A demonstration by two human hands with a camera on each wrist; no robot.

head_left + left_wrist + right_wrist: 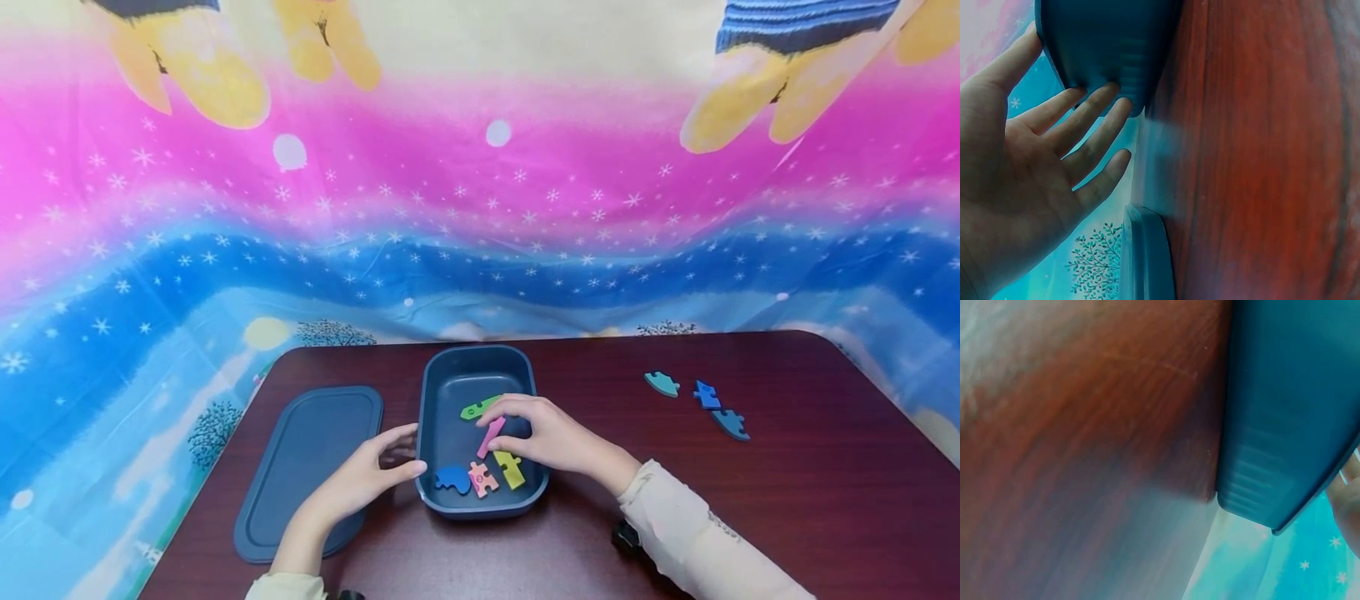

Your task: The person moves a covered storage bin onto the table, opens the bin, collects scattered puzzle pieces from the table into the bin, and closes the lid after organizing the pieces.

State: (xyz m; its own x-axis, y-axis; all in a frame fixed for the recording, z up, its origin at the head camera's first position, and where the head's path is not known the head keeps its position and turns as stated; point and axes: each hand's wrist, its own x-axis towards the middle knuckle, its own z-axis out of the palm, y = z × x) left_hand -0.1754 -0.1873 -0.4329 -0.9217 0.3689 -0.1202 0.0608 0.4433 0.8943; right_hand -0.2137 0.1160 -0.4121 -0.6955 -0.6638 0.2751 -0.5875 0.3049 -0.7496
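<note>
The right hand [553,435] is pinching a narrow pink puzzle piece [491,437] between thumb and fingers, its grip hanging inside a deep, dark blue-grey rectangular box [450,425] with rounded corners. The left hand [360,477] is spreading its fingers and resting fingertips against the box's left side. Around the pink piece, a bright green pointed piece [476,411], a yellow notched piece [512,472], a salmon jigsaw piece [482,479] and a blue scalloped piece [453,478] are lying on the box's floor. A matching flat lid [300,458] is lying leftward on the dark reddish-brown wooden table [600,375]; three blue-toned jigsaw pieces [707,395] are sitting well rightward.
</note>
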